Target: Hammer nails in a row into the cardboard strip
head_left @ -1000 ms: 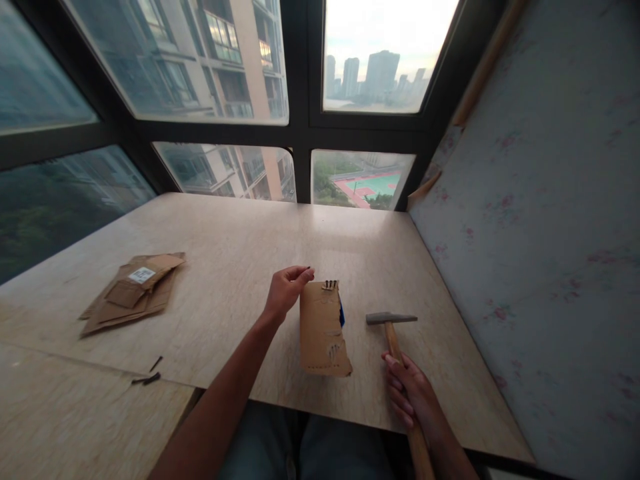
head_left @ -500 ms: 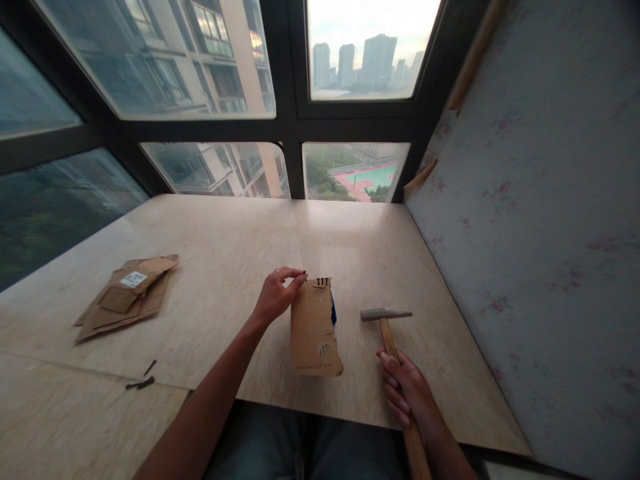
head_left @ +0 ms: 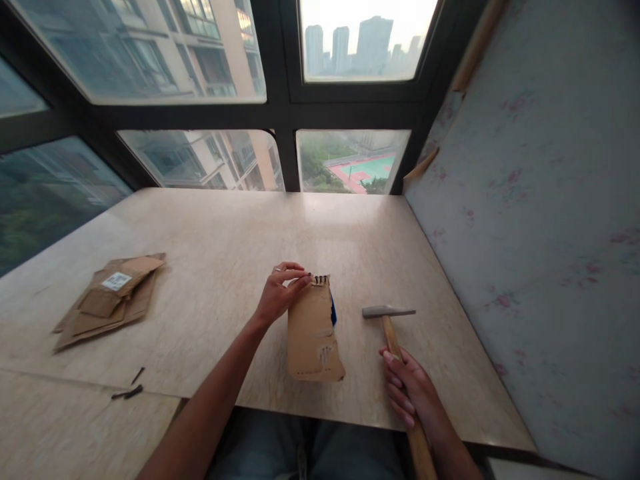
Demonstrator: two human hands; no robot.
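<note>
Near the front of a pale counter [head_left: 225, 233] sat a beat-up brown cardboard piece [head_left: 307, 340], ragged down its right side, a blue bit [head_left: 334, 315] showing, dark nails [head_left: 321, 280] lined up at its top edge. Left hand [head_left: 281, 293] pinched what looked like another nail [head_left: 309, 274] beside them. Right hand [head_left: 410, 383] gripped a hammer [head_left: 392, 337] by its wooden handle. Loose nails [head_left: 133, 392] and flat packaging [head_left: 103, 302] lay off left.

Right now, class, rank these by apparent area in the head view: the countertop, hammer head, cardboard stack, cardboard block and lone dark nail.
1. Countertop
2. Cardboard stack and cardboard block: too alike to rank
3. Hammer head
4. Lone dark nail
</note>
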